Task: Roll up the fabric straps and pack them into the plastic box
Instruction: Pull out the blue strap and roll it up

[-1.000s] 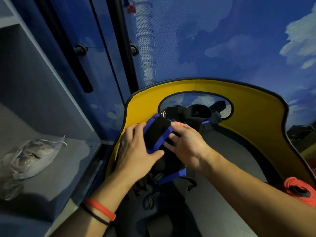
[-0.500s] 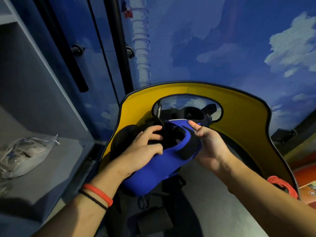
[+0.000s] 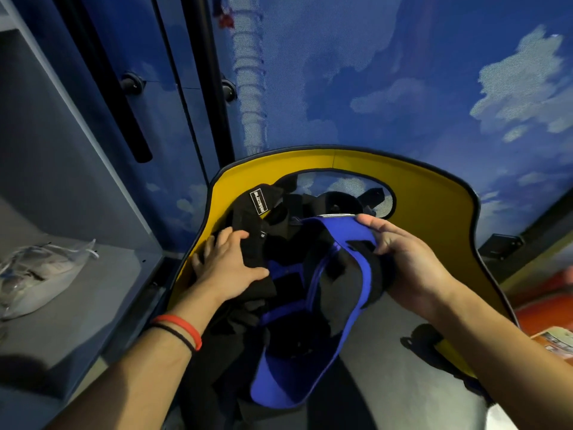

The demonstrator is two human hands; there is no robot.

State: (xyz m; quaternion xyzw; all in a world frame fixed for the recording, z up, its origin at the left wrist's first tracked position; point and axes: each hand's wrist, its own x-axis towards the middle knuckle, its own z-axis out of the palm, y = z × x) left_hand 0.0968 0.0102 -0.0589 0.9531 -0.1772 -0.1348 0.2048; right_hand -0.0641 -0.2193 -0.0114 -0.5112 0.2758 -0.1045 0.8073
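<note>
A blue and black fabric strap [image 3: 313, 308] lies unrolled in front of me, hanging from centre down toward the bottom of the view. My right hand [image 3: 403, 259] grips its upper end, thumb over the blue edge. My left hand [image 3: 226, 262] rests flat with straight fingers on a heap of black fabric straps [image 3: 263, 218], one bearing a white label. The heap sits inside a bin with yellow walls [image 3: 434, 193] and a black rim. No plastic box can be made out apart from this bin.
A grey shelf [image 3: 102, 293] at the left holds a clear bag [image 3: 37, 274] with pale items. Blue cloud-printed wall panels and a black door handle [image 3: 117, 88] stand behind. Orange and red things [image 3: 548, 305] show at the right edge.
The strap has opened out and now hangs longer. My left hand let go of it and moved left onto the black heap. My right hand stayed on the strap's upper end.
</note>
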